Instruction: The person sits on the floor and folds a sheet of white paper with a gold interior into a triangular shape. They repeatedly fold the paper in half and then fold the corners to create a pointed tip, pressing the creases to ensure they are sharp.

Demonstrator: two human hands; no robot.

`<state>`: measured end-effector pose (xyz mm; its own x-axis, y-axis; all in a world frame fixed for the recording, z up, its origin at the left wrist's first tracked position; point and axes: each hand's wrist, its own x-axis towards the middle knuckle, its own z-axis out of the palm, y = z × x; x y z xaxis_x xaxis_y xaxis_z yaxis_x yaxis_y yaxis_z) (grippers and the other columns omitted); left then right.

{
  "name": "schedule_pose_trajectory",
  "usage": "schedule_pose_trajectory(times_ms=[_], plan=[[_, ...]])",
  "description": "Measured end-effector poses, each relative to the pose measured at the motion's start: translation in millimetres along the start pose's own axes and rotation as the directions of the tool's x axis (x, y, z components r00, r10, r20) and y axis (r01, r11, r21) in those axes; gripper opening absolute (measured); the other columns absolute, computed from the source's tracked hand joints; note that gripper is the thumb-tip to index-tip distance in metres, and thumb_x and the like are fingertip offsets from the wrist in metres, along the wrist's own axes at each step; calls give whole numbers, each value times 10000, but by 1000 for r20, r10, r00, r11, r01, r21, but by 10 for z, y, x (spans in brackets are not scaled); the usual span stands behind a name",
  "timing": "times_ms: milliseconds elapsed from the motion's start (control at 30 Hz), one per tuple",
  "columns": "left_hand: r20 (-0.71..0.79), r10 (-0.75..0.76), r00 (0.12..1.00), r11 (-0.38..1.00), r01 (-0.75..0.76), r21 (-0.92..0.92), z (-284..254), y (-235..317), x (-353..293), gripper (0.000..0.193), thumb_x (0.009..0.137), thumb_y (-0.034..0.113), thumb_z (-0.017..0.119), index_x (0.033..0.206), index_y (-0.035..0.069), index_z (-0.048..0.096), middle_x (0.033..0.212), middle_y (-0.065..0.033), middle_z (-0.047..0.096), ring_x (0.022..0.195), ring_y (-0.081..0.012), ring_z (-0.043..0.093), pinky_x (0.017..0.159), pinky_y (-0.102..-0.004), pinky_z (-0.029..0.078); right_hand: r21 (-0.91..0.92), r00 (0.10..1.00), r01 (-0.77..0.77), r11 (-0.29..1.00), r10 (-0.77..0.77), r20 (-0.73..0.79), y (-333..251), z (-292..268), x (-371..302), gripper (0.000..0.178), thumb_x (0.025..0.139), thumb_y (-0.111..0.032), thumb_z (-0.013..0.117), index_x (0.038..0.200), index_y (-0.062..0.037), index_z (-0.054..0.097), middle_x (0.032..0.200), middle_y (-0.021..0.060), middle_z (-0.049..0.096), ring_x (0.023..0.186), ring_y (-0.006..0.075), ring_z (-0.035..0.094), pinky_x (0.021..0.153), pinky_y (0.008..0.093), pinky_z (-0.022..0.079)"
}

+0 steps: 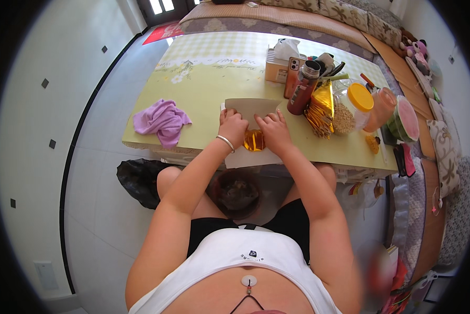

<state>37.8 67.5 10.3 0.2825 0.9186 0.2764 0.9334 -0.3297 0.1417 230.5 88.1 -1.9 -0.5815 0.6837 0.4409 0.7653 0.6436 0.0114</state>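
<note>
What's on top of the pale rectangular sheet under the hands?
A shiny gold foil-like piece, the left hand and the right hand. The sheet beneath them, and whatever the curled fingers cover, can't be seen.

the bare left hand (233,127) and bare right hand (273,130) hide part of the pale rectangular sheet (256,107). shadow obscures the contents of the dark round bin (236,214). the lower-right red shape (379,273) is blurred; the top edge cuts off the dark-framed door (181,10).
</note>
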Motion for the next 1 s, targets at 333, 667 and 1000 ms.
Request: schedule_pose_trajectory(times_ms=[333,667,1000], plan=[[-187,218,958,953,-168,252,306,87,-488,330,840,123,569,1138,26,673,1168,-145,703,979,-296,698,1141,-511,373,246,988,45,968,-80,133,75,92,-398,453,957,-225,577,1390,-92,548,1470,74,532,1424,253,418,1208,509,244],[-98,10,995,1000,-10,-2,-37,-44,-615,252,761,127,633,976,5,686,974,-188,697,962,-342,664,914,-494,496,368,974,-144,919,65,218,335,-26,-624,494,956,-268,593,1404,-73,525,1482,128,499,1416,305,409,1192,501,278],[-121,16,993,973,-43,-228,-39,-269,-389,254,735,172,691,963,67,722,905,-151,711,844,-331,666,796,-437,534,374,992,-68,925,103,-75,288,-47,-414,275,825,-160,666,1084,-65,677,1151,102,689,1119,305,617,949,428,479]])
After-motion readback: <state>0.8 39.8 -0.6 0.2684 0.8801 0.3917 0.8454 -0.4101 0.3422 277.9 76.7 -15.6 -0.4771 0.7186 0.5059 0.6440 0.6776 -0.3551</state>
